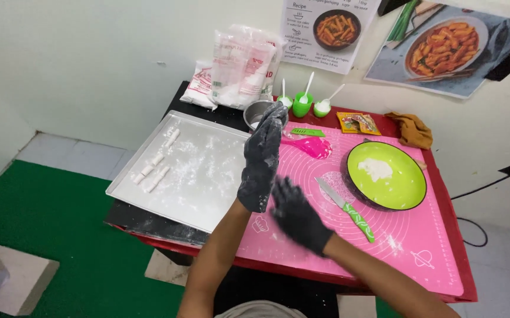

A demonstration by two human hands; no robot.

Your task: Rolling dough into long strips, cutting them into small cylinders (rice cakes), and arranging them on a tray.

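Left hand: black glove (262, 156) dusted with flour, raised upright, fingers extended, holding nothing.
Right hand: black glove (297, 215), blurred, open, palm down above pink mat (420, 247).
Packages: clear flour bags (240, 66) against wall; small yellow-red packet (358, 122) beside green bowl (411, 194).
Signs: two food posters (443, 44) on wall.

You wear black gloves on both hands, the left hand (262, 158) and the right hand (298, 215) alike, each dusted with whitish flour over fingers and palm. Your forearms are bare below the glove cuffs, with no sleeves, and a pale grey garment shows at your waist
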